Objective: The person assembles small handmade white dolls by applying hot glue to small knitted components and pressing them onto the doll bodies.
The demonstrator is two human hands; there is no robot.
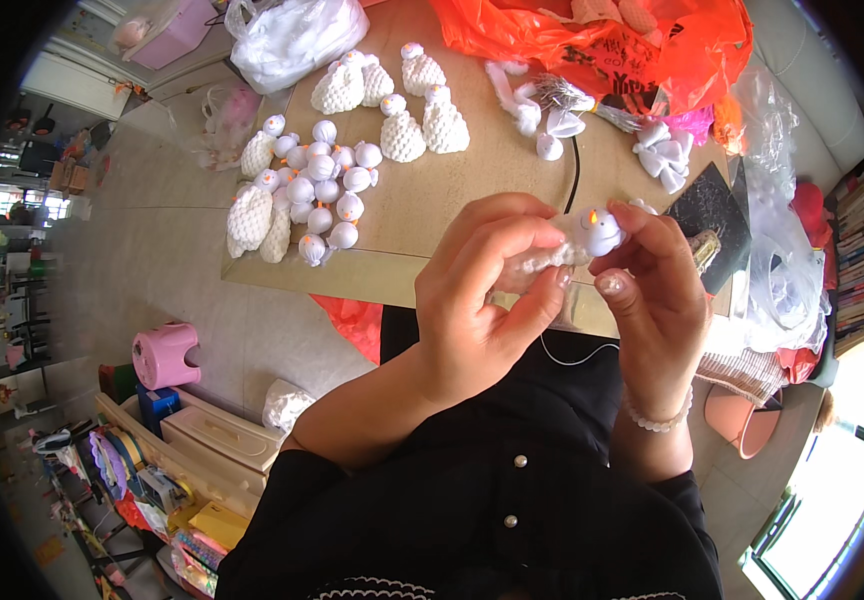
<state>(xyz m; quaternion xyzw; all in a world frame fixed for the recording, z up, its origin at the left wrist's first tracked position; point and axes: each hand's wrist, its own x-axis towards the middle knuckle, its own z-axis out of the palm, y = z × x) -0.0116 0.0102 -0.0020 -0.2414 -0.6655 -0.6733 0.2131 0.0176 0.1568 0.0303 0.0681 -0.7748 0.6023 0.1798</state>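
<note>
wooden table [472,180], white toy heads [322,190], tiled floor [162,260]

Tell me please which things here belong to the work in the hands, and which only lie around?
In the work:
left hand, closed on the white knitted body
right hand, pinching the small white head
loose white heads and knitted bodies on the table

Lying about:
orange plastic bag
pink stool
books

Bench [472,170]: pale wood, beyond the hands. Floor [172,270]: light tile, left of the hands. Pink stool [164,354]: on the floor, lower left. Pale drawer unit [222,435]: below it. Bookshelf [857,260]: far right. Window [832,520]: lower right, bright daylight.
</note>
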